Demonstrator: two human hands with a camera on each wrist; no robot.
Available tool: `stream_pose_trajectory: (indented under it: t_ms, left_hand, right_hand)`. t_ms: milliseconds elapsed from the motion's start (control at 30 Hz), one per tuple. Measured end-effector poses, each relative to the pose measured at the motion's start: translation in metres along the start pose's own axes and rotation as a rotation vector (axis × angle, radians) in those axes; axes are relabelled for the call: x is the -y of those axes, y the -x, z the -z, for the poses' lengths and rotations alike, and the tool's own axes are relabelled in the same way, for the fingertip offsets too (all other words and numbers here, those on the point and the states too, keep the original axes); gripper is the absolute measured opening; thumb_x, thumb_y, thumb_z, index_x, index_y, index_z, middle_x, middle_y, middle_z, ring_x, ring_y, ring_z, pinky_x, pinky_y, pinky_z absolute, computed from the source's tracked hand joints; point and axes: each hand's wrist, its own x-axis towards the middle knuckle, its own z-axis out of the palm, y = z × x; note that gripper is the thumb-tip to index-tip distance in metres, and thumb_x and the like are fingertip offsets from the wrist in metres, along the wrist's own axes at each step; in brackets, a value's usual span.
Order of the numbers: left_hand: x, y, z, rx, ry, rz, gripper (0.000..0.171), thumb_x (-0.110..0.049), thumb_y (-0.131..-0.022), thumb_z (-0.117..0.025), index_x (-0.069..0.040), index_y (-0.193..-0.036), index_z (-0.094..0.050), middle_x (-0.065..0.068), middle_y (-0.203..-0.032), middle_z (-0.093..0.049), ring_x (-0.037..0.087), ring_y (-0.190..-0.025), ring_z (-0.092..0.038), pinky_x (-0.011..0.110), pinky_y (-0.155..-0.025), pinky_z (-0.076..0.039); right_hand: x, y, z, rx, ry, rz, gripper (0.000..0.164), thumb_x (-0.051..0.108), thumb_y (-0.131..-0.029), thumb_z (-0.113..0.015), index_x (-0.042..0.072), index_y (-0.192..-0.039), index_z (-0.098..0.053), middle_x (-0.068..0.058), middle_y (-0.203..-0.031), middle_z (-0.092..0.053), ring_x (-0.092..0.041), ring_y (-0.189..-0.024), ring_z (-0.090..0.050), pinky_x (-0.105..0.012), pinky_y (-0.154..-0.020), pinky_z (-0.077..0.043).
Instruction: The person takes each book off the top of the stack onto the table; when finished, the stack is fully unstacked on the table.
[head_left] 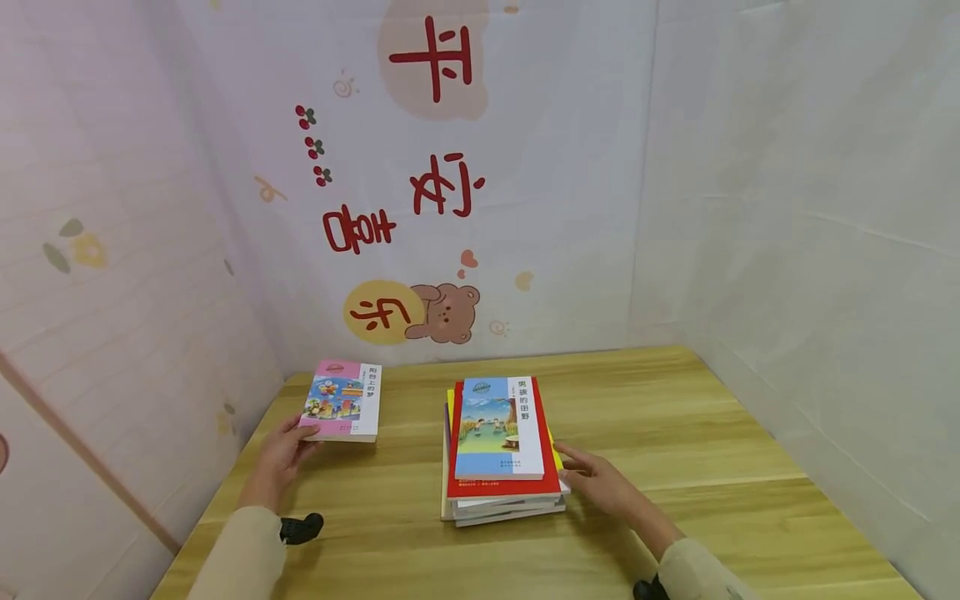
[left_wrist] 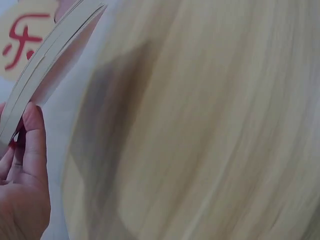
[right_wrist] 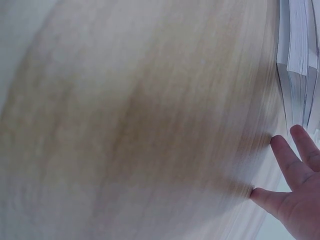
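Note:
My left hand (head_left: 281,458) grips a pink paperback book (head_left: 341,402) by its lower left corner, thumb on the cover and fingers underneath. In the left wrist view that book (left_wrist: 45,65) is raised off the table, its page edges bowed. At the middle lies a stack of books, topped by a blue paperback (head_left: 491,425) with a pond picture on its cover. Beneath it is a larger red book (head_left: 551,482), with several more under that. My right hand (head_left: 600,483) is at the stack's right side, fingers spread and reaching toward the page edges (right_wrist: 295,65).
The wood-grain table (head_left: 637,408) backs onto a white cloth wall (head_left: 570,208) with red characters and a cartoon bear (head_left: 450,315). Cloth also hangs along the left and right sides. Black straps (head_left: 302,528) sit on the wrists.

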Motion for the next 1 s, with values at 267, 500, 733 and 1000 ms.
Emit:
stream_pose_trajectory:
  t_ms: [267,500,733,1000]
  left_hand:
    - [0.01,-0.015,0.026,-0.097,-0.099,0.044,0.068,0.002,-0.099,-0.052,0.005,-0.155,-0.014,-0.004,-0.093,-0.063,0.005,-0.075,-0.063,0.026,-0.076,-0.058]
    - [0.011,-0.033,0.023,-0.287,-0.118,0.053,0.066,0.001,-0.1,-0.05,0.004,-0.156,-0.016,0.027,-0.15,-0.032,0.001,-0.074,-0.058,0.022,-0.076,-0.057]
    - [0.006,-0.035,0.029,-0.317,-0.262,0.06,0.072,-0.017,-0.102,-0.048,0.005,-0.156,-0.005,0.027,-0.16,-0.012,0.036,-0.142,-0.029,0.044,-0.116,-0.027]
    - [-0.006,-0.024,0.026,-0.337,-0.427,-0.011,0.073,-0.023,-0.1,-0.052,0.007,-0.154,-0.014,0.031,-0.159,-0.011,0.042,-0.146,-0.016,0.052,-0.118,-0.018]
  right_hand:
    - [-0.005,-0.001,-0.002,0.008,-0.003,0.047,0.051,0.026,-0.099,-0.063,0.019,-0.147,-0.05,-0.02,-0.14,-0.054,-0.043,-0.125,-0.051,-0.064,-0.101,-0.039]
    - [-0.006,-0.003,-0.002,0.01,-0.012,0.052,0.051,0.024,-0.098,-0.063,0.018,-0.147,-0.05,-0.019,-0.141,-0.053,-0.042,-0.126,-0.051,-0.063,-0.102,-0.039]
    - [-0.008,-0.006,-0.002,0.009,-0.009,0.061,0.051,0.024,-0.098,-0.063,0.018,-0.148,-0.05,-0.019,-0.141,-0.054,-0.041,-0.126,-0.052,-0.062,-0.102,-0.04]
    - [-0.003,-0.004,-0.002,0.007,-0.002,0.043,0.052,0.024,-0.098,-0.063,0.018,-0.148,-0.049,-0.02,-0.137,-0.056,-0.04,-0.125,-0.052,-0.062,-0.102,-0.04]
